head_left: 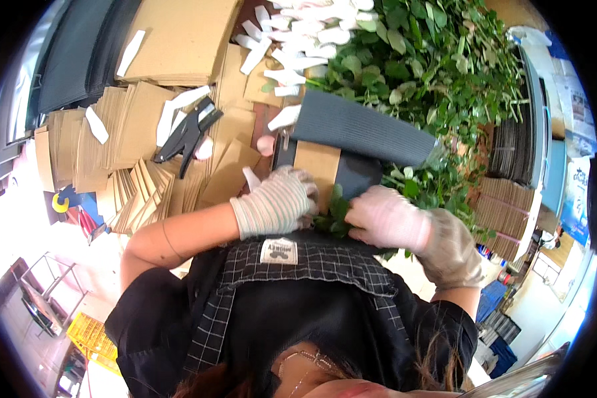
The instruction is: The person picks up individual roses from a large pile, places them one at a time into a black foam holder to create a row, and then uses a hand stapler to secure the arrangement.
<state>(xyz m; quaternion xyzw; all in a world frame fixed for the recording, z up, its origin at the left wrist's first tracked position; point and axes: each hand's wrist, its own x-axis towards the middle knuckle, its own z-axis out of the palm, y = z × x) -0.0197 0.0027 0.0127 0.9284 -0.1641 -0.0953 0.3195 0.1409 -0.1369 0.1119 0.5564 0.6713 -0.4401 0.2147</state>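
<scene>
Tbh from my end I couldn't tell if the curled striped-gloved left hand (284,201) or pale-gloved right hand (388,219) actually gripped the green leafy sprig (339,208) between them, by the flat tan cardboard panel (317,163), so squeezing hard could've torn leaves.

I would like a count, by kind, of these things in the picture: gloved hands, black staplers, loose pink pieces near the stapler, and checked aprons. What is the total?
Left hand and right hand, both gloved: 2
Black stapler: 1
Loose pink pieces, petal-like, near the stapler: 2
Checked apron: 1
Total: 6
</scene>
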